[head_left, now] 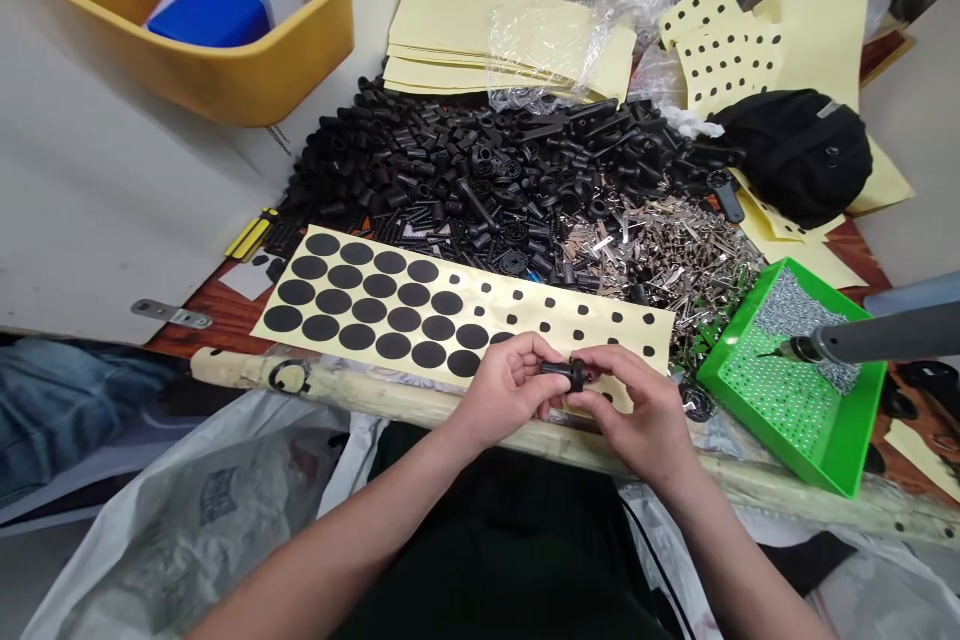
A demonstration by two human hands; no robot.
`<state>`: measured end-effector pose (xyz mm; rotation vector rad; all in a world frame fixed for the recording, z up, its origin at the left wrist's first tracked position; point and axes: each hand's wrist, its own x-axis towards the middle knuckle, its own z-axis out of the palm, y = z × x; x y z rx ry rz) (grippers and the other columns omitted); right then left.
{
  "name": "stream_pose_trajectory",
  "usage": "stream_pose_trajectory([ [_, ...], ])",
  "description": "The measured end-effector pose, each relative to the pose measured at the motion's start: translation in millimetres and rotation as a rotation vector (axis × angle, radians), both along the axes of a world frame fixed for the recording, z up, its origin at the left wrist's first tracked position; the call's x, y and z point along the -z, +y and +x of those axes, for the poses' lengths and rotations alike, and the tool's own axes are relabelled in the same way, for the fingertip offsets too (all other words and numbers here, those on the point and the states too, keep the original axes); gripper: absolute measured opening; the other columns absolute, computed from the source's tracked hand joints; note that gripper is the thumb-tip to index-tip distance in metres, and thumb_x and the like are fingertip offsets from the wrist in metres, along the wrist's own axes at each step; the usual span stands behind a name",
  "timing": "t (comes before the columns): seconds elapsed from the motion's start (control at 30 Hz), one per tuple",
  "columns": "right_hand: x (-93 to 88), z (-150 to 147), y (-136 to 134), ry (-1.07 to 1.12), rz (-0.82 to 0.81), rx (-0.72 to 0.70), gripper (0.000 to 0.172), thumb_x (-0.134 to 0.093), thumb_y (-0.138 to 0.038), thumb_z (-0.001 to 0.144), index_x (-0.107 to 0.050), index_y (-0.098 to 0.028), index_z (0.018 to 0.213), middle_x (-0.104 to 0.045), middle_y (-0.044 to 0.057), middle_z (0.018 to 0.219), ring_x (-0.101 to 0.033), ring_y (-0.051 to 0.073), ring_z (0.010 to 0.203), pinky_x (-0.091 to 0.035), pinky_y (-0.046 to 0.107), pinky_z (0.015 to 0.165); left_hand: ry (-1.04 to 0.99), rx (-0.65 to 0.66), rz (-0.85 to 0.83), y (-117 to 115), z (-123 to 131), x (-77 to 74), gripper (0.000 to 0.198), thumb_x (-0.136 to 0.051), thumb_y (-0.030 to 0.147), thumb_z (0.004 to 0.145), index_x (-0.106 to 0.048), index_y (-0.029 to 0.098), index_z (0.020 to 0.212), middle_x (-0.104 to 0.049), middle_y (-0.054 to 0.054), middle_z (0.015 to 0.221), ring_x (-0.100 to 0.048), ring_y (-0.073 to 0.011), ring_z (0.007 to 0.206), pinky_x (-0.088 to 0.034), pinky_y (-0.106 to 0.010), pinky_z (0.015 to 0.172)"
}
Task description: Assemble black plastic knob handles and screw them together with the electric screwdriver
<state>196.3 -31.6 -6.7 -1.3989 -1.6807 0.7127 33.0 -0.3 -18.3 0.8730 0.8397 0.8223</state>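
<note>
Between my two hands, low over the front edge of the table, is a small black cylindrical plastic part (559,375) with a wider ring at its right end. My left hand (510,385) pinches its left side between thumb and fingers. The fingers of my right hand (637,405) close on the ringed end, where a small dark piece shows. Just behind lies a cream sticker sheet (360,305) with large black discs on the left and small black dots on the right; my hands cover part of its lower edge.
Behind the sheet spreads a heap of black plastic parts (465,160), with metal clips (675,260) at its right. A green tray (832,460) of small screws stands right, a grey screwdriver (892,332) over it. A yellow tub (300,70), cream sheets (450,15) and a black cap (795,155) lie further back.
</note>
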Motion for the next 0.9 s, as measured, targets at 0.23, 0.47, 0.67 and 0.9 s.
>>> stream_pose_trajectory([
  [0.23,0.8,-0.3,0.9,0.332,-0.420,0.060,0.028,-0.078,-0.030,0.063,-0.070,-0.016,0.086,-0.073,0.005,0.076,-0.067,0.017,0.066,-0.058,0.031,0.065,0.018,-0.014,0.034,-2.6,3.2,1.7,0.020,-0.071,0.017,0.065,-0.055,0.014,0.075,-0.058,0.004,0.062,-0.050,-0.0050,0.043,-0.043,-0.018,0.045],
  [0.47,-6.7,0.3,-3.9,0.133,-0.159,0.094,0.033,-0.079,-0.027,0.066,-0.070,-0.019,0.097,-0.073,0.005,0.085,-0.066,0.018,0.070,-0.059,0.033,0.068,-0.049,0.002,-0.026,0.9,1.3,-3.1,0.025,-0.075,0.026,0.067,-0.056,0.014,0.079,-0.060,0.002,0.062,-0.055,-0.0085,0.047,-0.049,-0.023,0.048],
  [0.67,-15.5,1.0,-4.8,0.093,-0.069,0.151,0.020,-0.072,-0.029,0.075,-0.069,-0.019,0.092,-0.072,0.005,0.081,-0.067,0.018,0.070,-0.058,0.031,0.066,-0.130,-0.005,-0.028,3.6,0.5,-2.6,0.025,-0.074,0.023,0.069,-0.056,0.014,0.084,-0.063,-0.001,0.069,-0.062,-0.0127,0.059,-0.051,-0.024,0.054],
  [0.9,-15.4,-4.8,-6.1,0.060,-0.043,0.196,0.007,-0.066,-0.026,0.080,-0.069,-0.020,0.078,-0.072,0.004,0.075,-0.067,0.017,0.068,-0.055,0.028,0.063,-0.145,0.060,-0.046,3.3,0.2,-1.8,0.028,-0.075,0.021,0.069,-0.057,0.014,0.089,-0.063,-0.001,0.078,-0.063,-0.0124,0.063,-0.052,-0.025,0.059],
])
